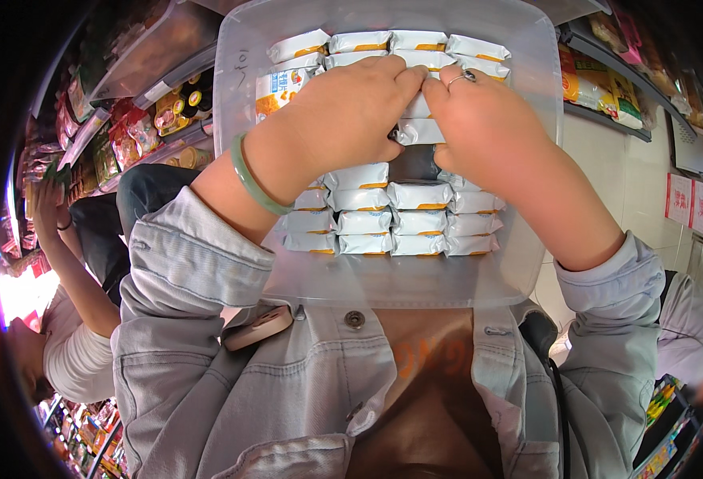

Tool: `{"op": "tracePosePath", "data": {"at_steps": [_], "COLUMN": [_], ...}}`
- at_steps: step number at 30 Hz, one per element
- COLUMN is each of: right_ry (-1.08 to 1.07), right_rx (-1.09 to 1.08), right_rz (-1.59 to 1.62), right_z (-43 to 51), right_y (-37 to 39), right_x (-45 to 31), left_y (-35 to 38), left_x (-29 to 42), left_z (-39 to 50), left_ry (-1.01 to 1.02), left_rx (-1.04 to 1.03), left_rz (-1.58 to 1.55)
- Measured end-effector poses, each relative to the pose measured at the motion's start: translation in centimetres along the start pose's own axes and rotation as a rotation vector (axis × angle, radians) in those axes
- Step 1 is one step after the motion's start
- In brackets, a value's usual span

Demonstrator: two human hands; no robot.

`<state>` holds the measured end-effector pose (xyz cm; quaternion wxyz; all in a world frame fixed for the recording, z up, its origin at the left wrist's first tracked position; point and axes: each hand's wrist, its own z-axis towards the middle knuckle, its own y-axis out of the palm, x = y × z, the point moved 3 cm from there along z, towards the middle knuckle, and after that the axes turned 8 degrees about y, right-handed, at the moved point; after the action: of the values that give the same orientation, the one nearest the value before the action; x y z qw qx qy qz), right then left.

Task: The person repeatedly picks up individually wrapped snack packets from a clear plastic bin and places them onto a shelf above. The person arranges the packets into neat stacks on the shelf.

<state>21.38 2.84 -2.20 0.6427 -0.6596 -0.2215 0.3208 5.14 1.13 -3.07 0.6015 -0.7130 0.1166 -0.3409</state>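
Observation:
A translucent plastic bin (399, 284) lies before me, holding rows of small white snack packets (365, 221) with orange edges. My left hand (351, 111) and my right hand (486, 117) meet over its upper middle, fingertips close together. Between them they clasp a few white packets (420, 132), partly covered by the fingers. Just below these packets a dark gap breaks one column. Beside my left hand, one packet (276, 93) shows its printed front. A green bangle (253, 176) circles my left wrist; a ring (468, 76) is on my right hand.
Shelves of packaged food (127, 141) stand at left, and more bagged goods (603, 81) at upper right. A person (82, 353) is at the left, hands raised by the shelves. Another person's sleeve (686, 323) shows at the right. Red-and-white signs (700, 203) bear writing.

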Motion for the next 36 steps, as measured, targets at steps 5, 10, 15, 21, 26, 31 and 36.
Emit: {"op": "tracePosePath", "data": {"at_steps": [5, 10, 15, 21, 26, 31, 36], "right_ry": [-0.033, 0.019, -0.12, -0.085, -0.048, -0.045, -0.234], "right_rx": [-0.029, -0.002, 0.083, 0.086, 0.055, 0.087, -0.277], "right_rz": [-0.071, -0.066, -0.303, -0.346, -0.383, -0.132, 0.099], "right_z": [-0.1, 0.2, -0.2, -0.5, -0.2, 0.0, -2.6], "right_y": [0.7, 1.7, 2.2, 2.6, 2.2, 0.0, 0.2], "right_x": [-0.2, -0.3, -0.3, -0.4, -0.5, 0.2, -1.3], "left_y": [0.0, 1.1, 1.3, 1.7, 2.4, 2.5, 2.9], "left_x": [0.6, 1.2, 1.5, 1.9, 2.7, 2.3, 2.0], "left_z": [-0.1, -0.1, -0.1, -0.1, 0.3, 0.2, -0.3], "left_ry": [0.077, 0.021, 0.01, 0.046, -0.076, -0.025, -0.021], "left_rx": [0.067, -0.043, 0.047, -0.001, -0.186, -0.08, -0.101], "left_rz": [0.203, 0.445, 0.512, 0.625, 0.643, 0.622, 0.705]}}
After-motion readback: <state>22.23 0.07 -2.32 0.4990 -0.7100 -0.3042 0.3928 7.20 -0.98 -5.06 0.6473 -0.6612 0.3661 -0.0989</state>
